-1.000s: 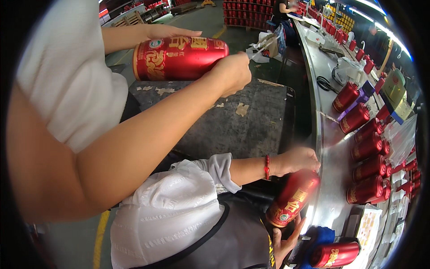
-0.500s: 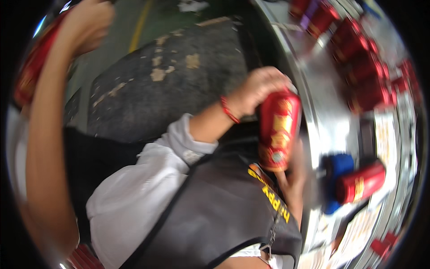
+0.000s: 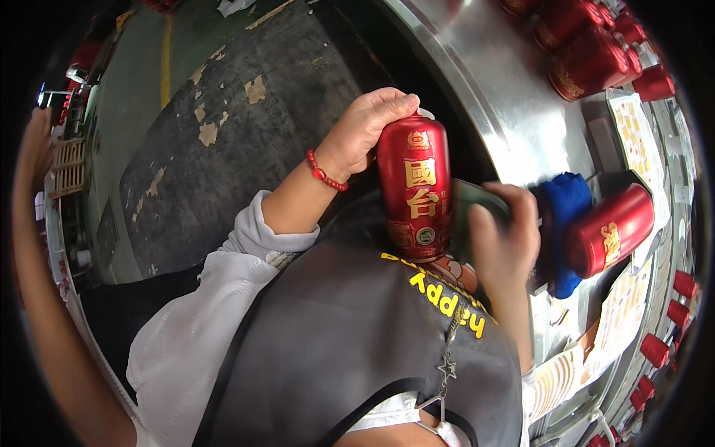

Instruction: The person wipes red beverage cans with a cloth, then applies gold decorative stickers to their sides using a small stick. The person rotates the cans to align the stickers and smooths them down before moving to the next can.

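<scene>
My left hand [image 3: 372,123], with a red bead bracelet at the wrist, is closed around the top of a red bottle [image 3: 414,186]. The bottle hangs upright before my dark apron, its gold-lettered front facing up to me. A bit of white shows at its neck; the fingers hide the rest. Just right of the bottle, my right hand [image 3: 510,238] is apart from it, slightly blurred, thumb and fingers spread with nothing seen between them. Another red bottle [image 3: 611,231] lies on its side against a bundled blue cloth [image 3: 567,208] on the metal bench.
Several red bottles [image 3: 588,63] stand grouped at the far right of the metal bench [image 3: 477,82]. Printed label sheets [image 3: 622,298] lie beyond the blue cloth. Small red pieces [image 3: 655,350] line the right rim. Another person's arm [image 3: 37,283] reaches up at the left edge.
The held bottle has shifted left and up in the picture. My right hand has come away from the bottle's lower side and opened. The view has turned, and the other person's arm sits farther left.
</scene>
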Demonstrator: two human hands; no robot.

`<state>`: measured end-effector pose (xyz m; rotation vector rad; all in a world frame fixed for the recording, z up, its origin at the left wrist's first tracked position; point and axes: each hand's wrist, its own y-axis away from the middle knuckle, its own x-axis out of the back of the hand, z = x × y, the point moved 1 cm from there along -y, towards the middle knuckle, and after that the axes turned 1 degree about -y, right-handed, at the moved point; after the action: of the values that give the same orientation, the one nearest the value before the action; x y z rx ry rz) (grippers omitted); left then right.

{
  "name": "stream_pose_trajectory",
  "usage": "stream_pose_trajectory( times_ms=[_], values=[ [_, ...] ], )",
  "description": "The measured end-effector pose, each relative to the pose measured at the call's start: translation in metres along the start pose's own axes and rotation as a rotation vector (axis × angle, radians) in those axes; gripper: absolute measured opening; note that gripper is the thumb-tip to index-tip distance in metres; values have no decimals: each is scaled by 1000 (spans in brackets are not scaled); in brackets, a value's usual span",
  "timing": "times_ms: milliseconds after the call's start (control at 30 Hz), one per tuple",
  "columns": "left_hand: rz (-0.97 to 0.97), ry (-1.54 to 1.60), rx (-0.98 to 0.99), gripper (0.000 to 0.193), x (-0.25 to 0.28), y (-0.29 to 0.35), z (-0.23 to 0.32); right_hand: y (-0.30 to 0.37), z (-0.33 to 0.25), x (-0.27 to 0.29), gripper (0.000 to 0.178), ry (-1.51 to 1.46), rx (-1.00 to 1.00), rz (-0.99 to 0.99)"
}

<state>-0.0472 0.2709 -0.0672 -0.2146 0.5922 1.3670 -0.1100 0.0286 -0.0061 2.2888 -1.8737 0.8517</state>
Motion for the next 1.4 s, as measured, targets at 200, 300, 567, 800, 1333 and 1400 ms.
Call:
stream_pose_trajectory(
  times_ms=[200,300,567,800,1333,1400],
  values=[
    [46,-12,21,20,0,5,-8,-14,8,-26,23,54,-165,-86],
    [52,52,43,19,13,5,-18,-4,27,-21,22,99,-125,30],
    [178,-74,-354,19,65,-14,52,2,28,5,23,-50,-137,213],
    [798,-1001,-878,31,185,-88,159,-25,35,-7,27,343,-88,162],
    [1319,-1236,-636,42,367,-287,216,-53,31,6,29,216,-491,49],
    [1328,-1346,-598,42,374,-288,217,-55,31,3,28,198,-503,75]
  ],
)
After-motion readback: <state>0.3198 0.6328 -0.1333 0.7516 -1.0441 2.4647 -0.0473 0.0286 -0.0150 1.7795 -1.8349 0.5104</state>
